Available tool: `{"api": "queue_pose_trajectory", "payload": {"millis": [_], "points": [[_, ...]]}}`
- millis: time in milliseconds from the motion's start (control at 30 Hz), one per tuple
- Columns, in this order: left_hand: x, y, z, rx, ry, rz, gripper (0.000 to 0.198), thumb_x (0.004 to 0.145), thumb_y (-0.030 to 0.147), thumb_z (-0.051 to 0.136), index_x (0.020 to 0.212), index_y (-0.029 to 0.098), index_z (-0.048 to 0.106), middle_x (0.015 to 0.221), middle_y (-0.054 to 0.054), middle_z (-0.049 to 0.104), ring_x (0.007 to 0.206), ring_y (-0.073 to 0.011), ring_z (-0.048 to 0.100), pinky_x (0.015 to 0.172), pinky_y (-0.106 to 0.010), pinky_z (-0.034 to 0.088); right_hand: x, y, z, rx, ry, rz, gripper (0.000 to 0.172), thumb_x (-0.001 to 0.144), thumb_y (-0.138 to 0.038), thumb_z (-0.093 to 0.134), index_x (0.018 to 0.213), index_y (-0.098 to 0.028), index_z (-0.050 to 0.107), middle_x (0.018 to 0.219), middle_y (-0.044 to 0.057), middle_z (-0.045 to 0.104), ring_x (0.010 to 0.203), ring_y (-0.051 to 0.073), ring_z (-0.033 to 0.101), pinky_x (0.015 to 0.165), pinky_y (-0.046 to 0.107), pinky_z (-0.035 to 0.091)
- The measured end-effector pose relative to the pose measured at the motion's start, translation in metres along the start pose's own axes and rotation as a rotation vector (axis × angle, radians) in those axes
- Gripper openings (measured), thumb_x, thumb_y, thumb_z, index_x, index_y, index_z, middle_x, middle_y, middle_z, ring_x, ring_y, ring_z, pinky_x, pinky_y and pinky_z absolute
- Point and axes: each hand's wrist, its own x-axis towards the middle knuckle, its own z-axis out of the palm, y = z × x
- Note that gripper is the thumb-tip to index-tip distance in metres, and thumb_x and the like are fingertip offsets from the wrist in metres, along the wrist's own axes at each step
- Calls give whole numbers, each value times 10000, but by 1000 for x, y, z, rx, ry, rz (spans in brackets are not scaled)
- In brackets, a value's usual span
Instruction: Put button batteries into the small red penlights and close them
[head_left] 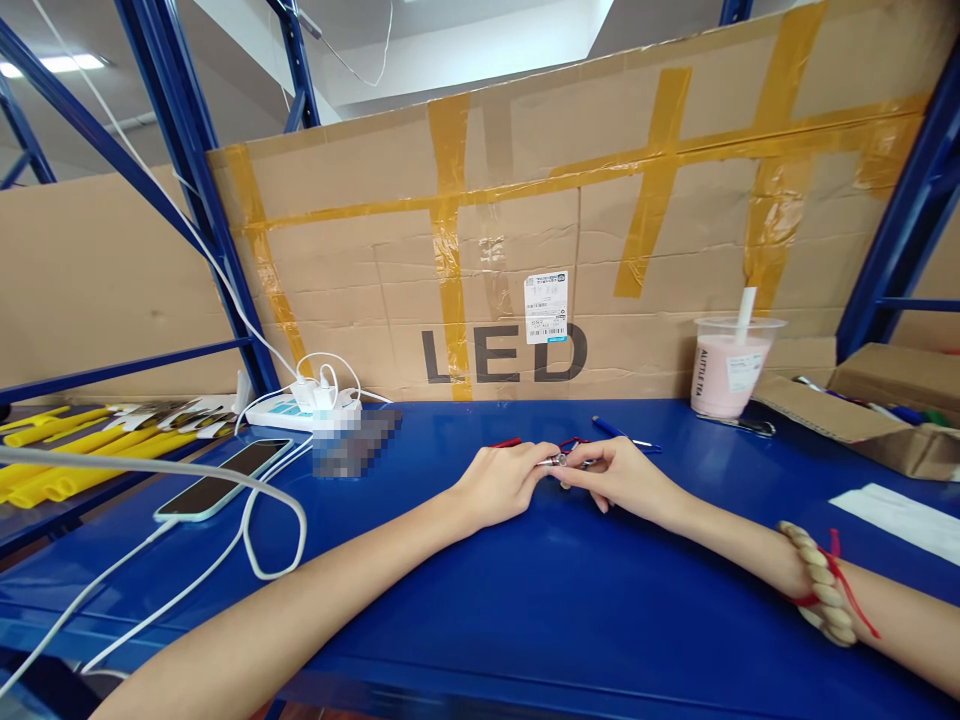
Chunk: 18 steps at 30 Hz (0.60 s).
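Note:
Over the middle of the blue table, my left hand (504, 484) and my right hand (626, 474) meet. Between their fingertips is a small shiny silver piece (553, 461), too small to name for sure. Both hands are closed in a pinch on it, the left from the left side and the right from the right. Just behind my left hand a red stick-like thing (505, 442) lies partly hidden. Beyond my right hand lies a blue pen (606, 426), and a thin clear-and-blue piece (645, 445) is beside it. Something red and dark shows behind the fingers.
A pink drink cup (724, 375) with a straw stands back right, near an open cardboard box (892, 420) and a white paper (904, 520). Left are a phone (225, 480), white cables, a power strip (304, 408) and yellow tubes (97, 455). A cardboard sheet (360, 290) stands behind.

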Motion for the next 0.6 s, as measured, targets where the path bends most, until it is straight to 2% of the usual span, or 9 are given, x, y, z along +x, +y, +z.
{"api": "queue_pose_trajectory", "payload": {"millis": [233, 400, 600], "points": [[0, -1, 1, -3, -9, -1, 270, 925, 252, 292, 1118, 231, 481, 1080, 3, 615, 943, -142, 589, 785, -241, 464, 0, -2, 0, -8, -18, 24, 395, 670, -530, 608, 693, -137, 632, 419, -36, 478, 363, 76, 425, 389, 212, 310], [0, -1, 1, -7, 2, 8, 255, 923, 251, 297, 1093, 231, 487, 1056, 14, 621, 933, -142, 590, 754, -233, 465, 0, -2, 0, 15, -18, 22, 355, 669, -498, 625, 692, -144, 619, 412, -47, 464, 366, 79, 428, 407, 217, 325], [0, -1, 1, 1, 11, 2, 243, 923, 255, 302, 1082, 237, 485, 1053, 22, 622, 930, -148, 592, 730, -228, 459, 0, -1, 0, 9, 10, 3, 304, 682, -440, 638, 677, -138, 607, 560, -13, 571, 375, 59, 431, 433, 219, 343]]}}
